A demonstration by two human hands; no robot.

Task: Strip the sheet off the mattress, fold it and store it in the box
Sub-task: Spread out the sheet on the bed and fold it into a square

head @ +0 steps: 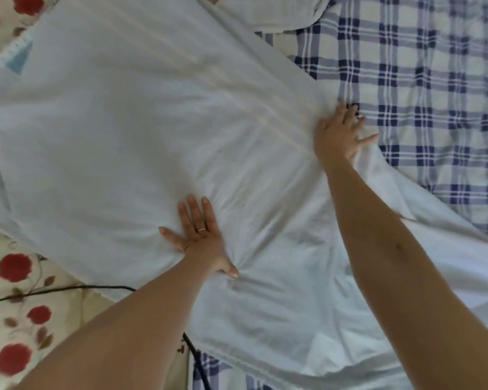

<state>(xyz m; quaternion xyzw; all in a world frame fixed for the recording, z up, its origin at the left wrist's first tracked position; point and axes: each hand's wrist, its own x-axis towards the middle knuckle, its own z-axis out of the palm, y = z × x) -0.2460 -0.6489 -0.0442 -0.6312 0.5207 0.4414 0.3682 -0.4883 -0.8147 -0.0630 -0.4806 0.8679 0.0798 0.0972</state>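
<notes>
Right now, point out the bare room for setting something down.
Widest: the plaid cloth right of the white sheet, beyond the right hand. Smaller: the floral cloth lower left, crossed by a black cable. Crowded: mid-sheet, where the left hand presses flat.

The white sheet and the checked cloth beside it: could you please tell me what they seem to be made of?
The white sheet: thin, matte woven fabric, probably cotton or a blend; it creases finely around the pressing left hand and shows fold lines. The checked cloth: matte woven fabric, blue-and-white pattern, slightly puckered; fibre cannot be told.
</notes>
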